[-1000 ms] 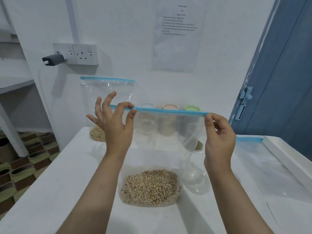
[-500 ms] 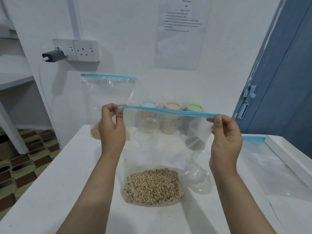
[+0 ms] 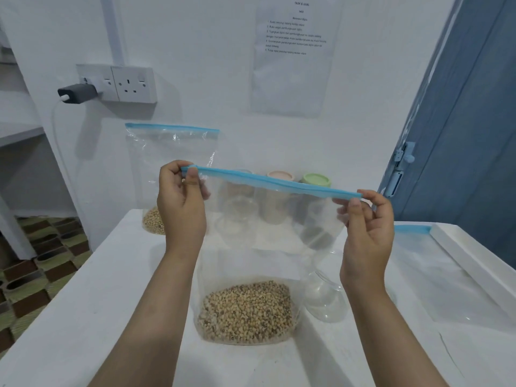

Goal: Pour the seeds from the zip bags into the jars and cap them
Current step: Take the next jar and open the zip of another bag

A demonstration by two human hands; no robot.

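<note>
Seeds (image 3: 247, 311) are heaped in the bottom of a clear zip bag (image 3: 251, 263) that is stood upright on the white table (image 3: 83, 303), near the middle of the scene. The bag's blue zip strip (image 3: 272, 183) is held up and stretched taut between the two hands. The left end is pinched between the thumb and curled fingers of the left hand (image 3: 181, 199); the right end is pinched the same way by the right hand (image 3: 368, 233). Nothing else is held by either hand.

The step in hand is judged to be the opening of the bag, ahead of any pouring. Whether the seal is already parted cannot be told. For the next move, the two lips of the strip would need to be pulled apart, then the mouth brought over the clear jar (image 3: 325, 297) that is seen just right of the bag, partly behind the plastic.

The bag's mouth is pointed upward and its seed-filled base downward, so it is stood tall on the table. The zip strip's long axis is run left to right, and the right end is dipped a little lower.

A second zip bag (image 3: 170, 174) with seeds is leaned against the far wall on the left. Three lidded jars (image 3: 279, 196) are stood at the far edge, seen through the held bag
</note>
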